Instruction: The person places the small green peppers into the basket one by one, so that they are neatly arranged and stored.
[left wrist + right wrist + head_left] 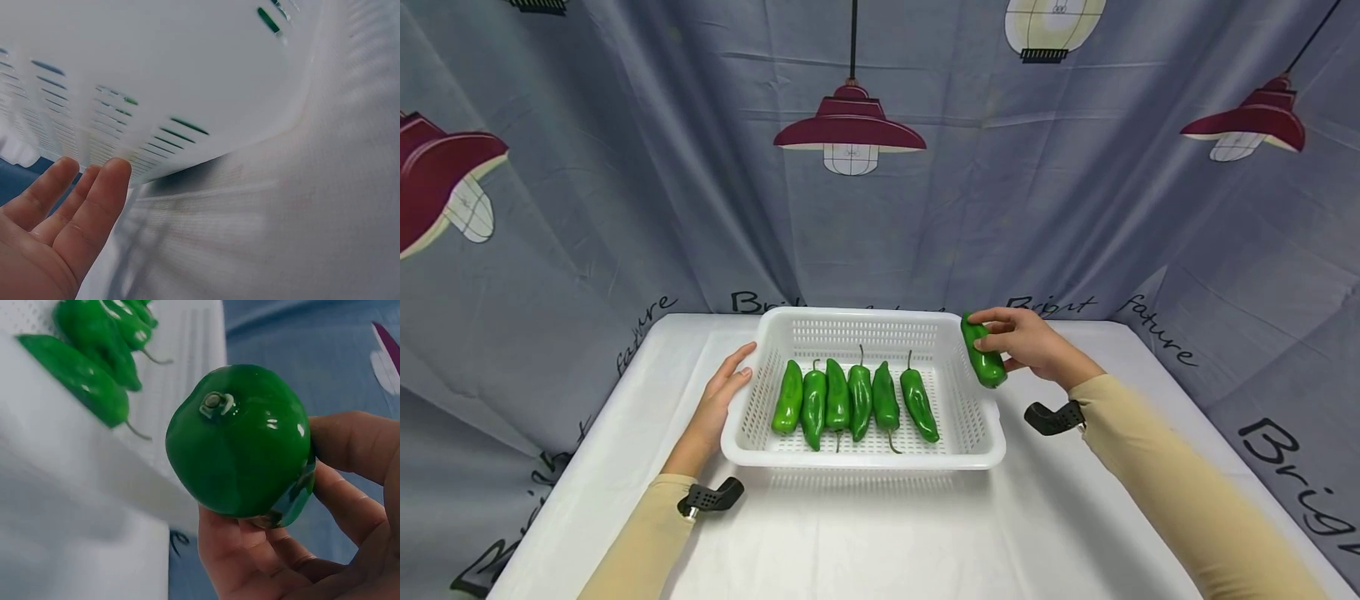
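My right hand grips a glossy green pepper between thumb and fingers at the right rim of the white plastic basket. In the right wrist view this pepper shows its blunt stem end to the camera. Several slimmer green peppers lie side by side in a row on the basket's floor, most with thin stems. At the basket's left side is my left hand, its fingers extended along the outer wall. The left wrist view has those fingertips right at the slotted wall.
The basket stands on a table with a white cloth, toward the far edge. A grey-blue curtain printed with lamps and lettering hangs behind and at both sides. Each wrist carries a black band.
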The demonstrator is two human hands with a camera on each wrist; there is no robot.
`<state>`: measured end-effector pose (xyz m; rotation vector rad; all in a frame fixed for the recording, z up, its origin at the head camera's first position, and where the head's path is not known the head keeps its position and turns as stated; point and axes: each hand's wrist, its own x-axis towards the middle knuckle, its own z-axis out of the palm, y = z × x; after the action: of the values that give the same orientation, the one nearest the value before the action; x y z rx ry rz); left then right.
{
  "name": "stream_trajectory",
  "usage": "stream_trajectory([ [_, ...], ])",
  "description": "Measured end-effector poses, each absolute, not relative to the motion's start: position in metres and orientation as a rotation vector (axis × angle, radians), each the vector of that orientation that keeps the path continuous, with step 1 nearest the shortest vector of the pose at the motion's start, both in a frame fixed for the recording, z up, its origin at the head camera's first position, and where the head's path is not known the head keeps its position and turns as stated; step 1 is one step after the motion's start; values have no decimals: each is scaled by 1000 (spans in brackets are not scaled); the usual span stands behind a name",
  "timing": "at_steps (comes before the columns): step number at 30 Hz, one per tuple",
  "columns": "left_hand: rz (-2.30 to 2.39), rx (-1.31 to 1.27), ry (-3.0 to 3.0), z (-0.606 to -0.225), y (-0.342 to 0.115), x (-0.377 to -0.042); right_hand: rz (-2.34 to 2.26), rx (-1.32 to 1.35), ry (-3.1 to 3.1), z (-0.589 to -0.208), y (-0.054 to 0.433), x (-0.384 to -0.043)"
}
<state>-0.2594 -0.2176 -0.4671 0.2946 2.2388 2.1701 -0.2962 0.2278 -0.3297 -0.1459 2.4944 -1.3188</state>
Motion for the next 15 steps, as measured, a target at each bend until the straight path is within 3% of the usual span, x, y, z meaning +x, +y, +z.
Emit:
stream_trajectory([
  [15,2164,268,2243,-466,-219,-260,-1135,-186,2548,-352,170,-302],
])
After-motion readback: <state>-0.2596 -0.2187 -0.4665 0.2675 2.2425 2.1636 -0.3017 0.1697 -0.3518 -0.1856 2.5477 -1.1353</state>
